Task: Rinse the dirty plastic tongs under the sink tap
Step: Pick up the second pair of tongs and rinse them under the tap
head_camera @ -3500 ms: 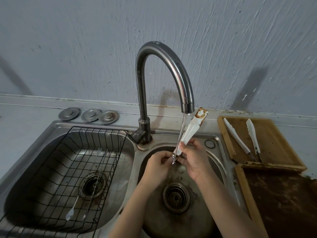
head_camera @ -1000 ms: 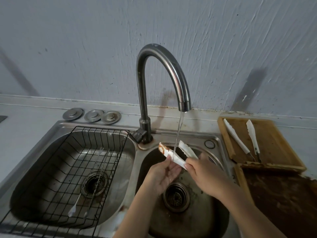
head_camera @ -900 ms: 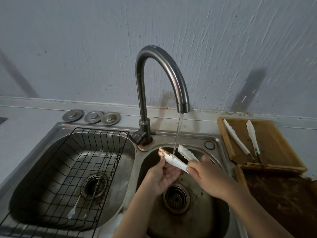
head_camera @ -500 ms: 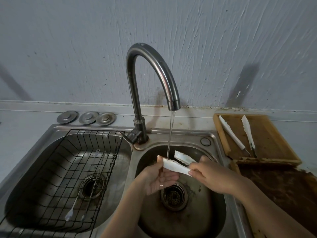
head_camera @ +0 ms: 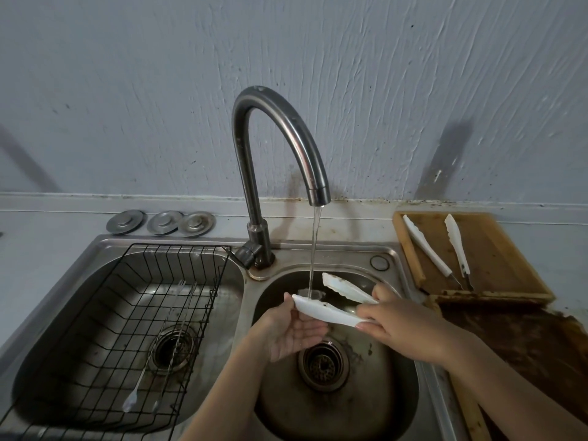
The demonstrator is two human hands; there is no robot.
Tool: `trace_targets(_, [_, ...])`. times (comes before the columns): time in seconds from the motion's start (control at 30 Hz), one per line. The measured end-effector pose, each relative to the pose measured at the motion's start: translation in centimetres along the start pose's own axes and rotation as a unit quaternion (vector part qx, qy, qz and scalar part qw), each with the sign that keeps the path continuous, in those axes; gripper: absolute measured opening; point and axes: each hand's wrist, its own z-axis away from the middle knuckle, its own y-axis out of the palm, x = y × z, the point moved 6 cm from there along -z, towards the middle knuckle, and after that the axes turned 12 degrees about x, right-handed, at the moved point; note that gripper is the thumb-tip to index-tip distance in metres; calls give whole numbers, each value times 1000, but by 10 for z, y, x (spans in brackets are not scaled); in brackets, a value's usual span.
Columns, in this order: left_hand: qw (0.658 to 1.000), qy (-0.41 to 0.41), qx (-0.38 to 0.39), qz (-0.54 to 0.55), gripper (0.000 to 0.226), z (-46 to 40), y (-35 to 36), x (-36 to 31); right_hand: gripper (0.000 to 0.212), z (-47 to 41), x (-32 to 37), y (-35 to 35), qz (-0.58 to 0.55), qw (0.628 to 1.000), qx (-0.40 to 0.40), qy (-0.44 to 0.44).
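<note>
1. The right hand (head_camera: pixel 404 329) grips the hinge end of the white plastic tongs (head_camera: pixel 331 310), fingers curled around it.
2. The left hand (head_camera: pixel 292 332), palm up and relaxed, touches the lower arm's tip.
3. Light, springy and probably slick when wet, the tongs sit under the tap (head_camera: pixel 280 148) stream, over the right basin (head_camera: pixel 404 393).

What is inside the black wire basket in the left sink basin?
In the black wire basket lie two thin long-handled metal utensils. Through its mesh the left basin's drain shows beneath. Their exact type is unclear.
</note>
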Motion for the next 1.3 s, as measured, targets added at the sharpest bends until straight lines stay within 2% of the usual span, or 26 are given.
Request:
trace_targets(0.1, [999,27,-13,17,64,-1,1,-2,22,1,6,-5,47,998,-38,9])
trace_targets(0.27, [998,55,-1,-8,35,-5,16,-2,22,-3,23,-8,116,990,-72,25])
trace_targets(0.43, [995,91,26,-13,26,-1,16,-11,19,-5,25,-11,103,989,-103,36])
trace_targets(0.5, [994,107,12,-13,22,0,16,-17,18,-7,24,-13,102,987,-113,42])
trace_targets(0.63, [989,127,-40,67,34,3,13,-27,20,-8,21,-16,104,985,-130,55])
trace_targets(0.77, [990,133,-19,48,26,5,23,-26,21,-8,18,-18,80,987,-130,50])
trace_targets(0.93, [989,142,-33,26,31,7,22,-26,29,-2,-4,-15,-48,995,-83,22])
trace_targets(1.13, [995,92,-12,34,54,8,27,-20,35,7,-26,-13,-131,990,-40,-16])
trace_targets(1.3, [998,54,-11,43,55,9,26,-9,38,12,-32,-9,-120,992,-24,-13])
